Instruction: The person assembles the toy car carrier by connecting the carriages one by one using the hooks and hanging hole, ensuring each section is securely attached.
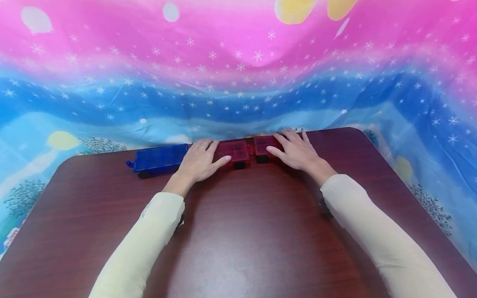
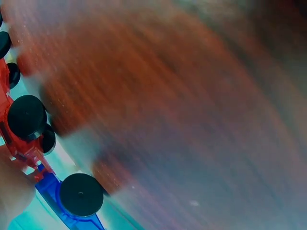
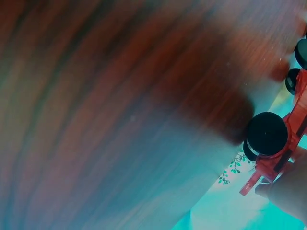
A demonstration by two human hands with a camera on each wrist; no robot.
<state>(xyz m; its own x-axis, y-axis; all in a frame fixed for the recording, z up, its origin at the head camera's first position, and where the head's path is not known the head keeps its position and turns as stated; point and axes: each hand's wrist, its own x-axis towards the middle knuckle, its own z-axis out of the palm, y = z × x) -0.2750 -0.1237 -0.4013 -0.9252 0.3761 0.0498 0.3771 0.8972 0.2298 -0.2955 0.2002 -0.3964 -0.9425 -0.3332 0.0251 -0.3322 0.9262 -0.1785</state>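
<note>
A blue toy wagon point(image 1: 161, 159) with black wheels stands at the left of a row of toy wagons along the table's far edge. Beside it comes a red wagon point(image 1: 238, 151), then a second red wagon point(image 1: 261, 147) to the right. My left hand point(image 1: 199, 161) rests over the place where the blue and first red wagons meet, thumb stretched toward the red one. Over the right red wagon lies my right hand point(image 1: 298, 153), fingers spread and fairly straight. In the left wrist view, a red coupling point(image 2: 41, 168) meets the blue wagon's end. My palms hide parts of the wagons.
The dark reddish-brown table point(image 1: 234, 238) has rounded far corners. Close behind the wagons hangs a pink and blue cloth point(image 1: 236, 87) with snowflakes. It also runs along both sides of the table.
</note>
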